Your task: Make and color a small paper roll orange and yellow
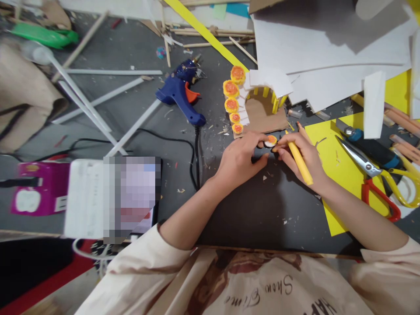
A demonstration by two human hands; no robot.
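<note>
My left hand [241,155] pinches a small round disc [271,141] with an orange centre and a partly yellow, partly white rim. Close beside it, my right hand [303,155] grips a yellow marker [299,158], its thick end pointing down toward my wrist. The marker's tip is hard to make out near my fingers. Just beyond both hands stands a cardboard and white paper model [265,111] with an arched opening and yellow strips. Several orange discs with yellow rims [231,105] line its left side in a column.
A blue glue gun [182,89] lies left of the model, its black cord running toward me. Scissors [370,168] and a utility knife [367,142] lie at right on yellow paper [334,210]. White sheets [328,48] fill the back right. A phone [141,192] sits at left.
</note>
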